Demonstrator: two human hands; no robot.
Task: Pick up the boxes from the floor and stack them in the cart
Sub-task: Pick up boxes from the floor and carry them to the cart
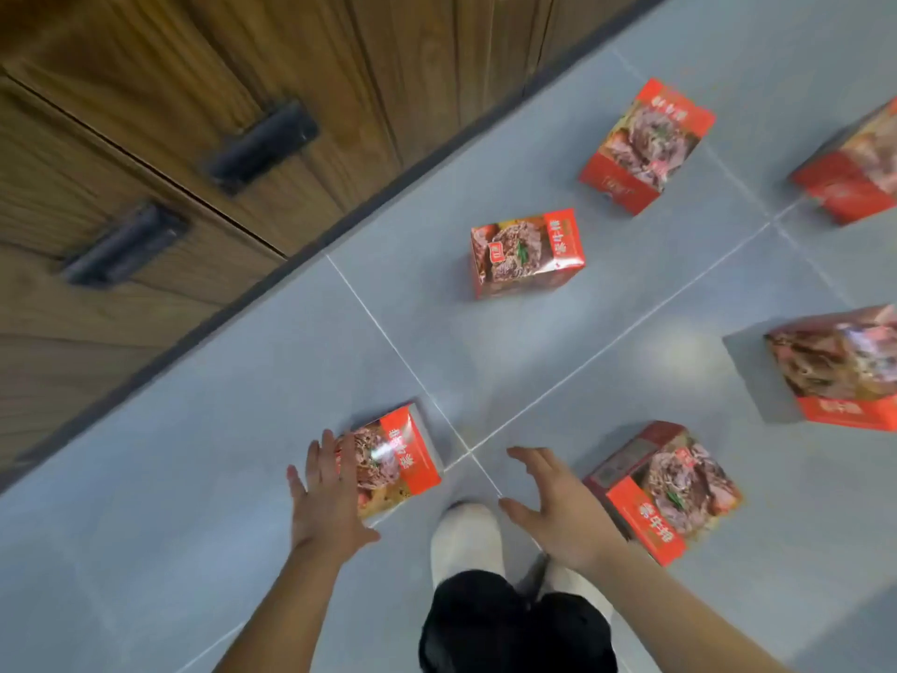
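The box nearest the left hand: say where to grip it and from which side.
Grip the nearest red box across its two long side faces, coming down from above. It lies flat, broad face up, with bare floor on both sides; the open left hand already hovers over its left edge.

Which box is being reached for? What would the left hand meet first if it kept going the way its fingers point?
Probably the nearest red box: the left hand is open, its fingertips already overlapping that box's near edge, though contact is unclear from above.
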